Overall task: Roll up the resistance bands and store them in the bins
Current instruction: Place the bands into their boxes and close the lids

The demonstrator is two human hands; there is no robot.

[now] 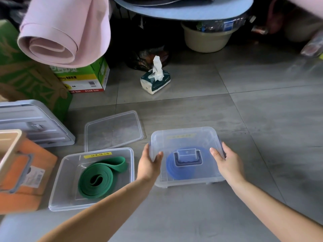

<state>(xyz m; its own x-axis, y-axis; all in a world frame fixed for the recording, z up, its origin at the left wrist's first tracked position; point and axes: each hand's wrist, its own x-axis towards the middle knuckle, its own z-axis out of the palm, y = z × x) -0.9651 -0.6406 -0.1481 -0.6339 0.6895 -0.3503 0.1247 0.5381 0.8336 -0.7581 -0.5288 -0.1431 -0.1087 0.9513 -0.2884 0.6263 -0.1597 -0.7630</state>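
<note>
Blue rolled resistance band sat coiled flat inside the clear plastic lidded bin, visible through the lid under its moulded handle. The bin stood on the grey tiled floor right in front of me. I judged the step as closing out this bin: lid on, both hands at its sides. My left hand gripped the left edge, thumb on the lid, fingers wrapped down the wall. My right hand gripped the right edge the same way. Couldn't tell if the lid was fully snapped. Next move, I'd say, called for pressing the corners down evenly, then lidding the other bin. Green rolled resistance band lay in the open clear plastic bin just left, coil loose, one loop trailing toward the far wall. A loose clear plastic lid lay flat just behind that bin. Further back stood a white tissue pack.
</note>
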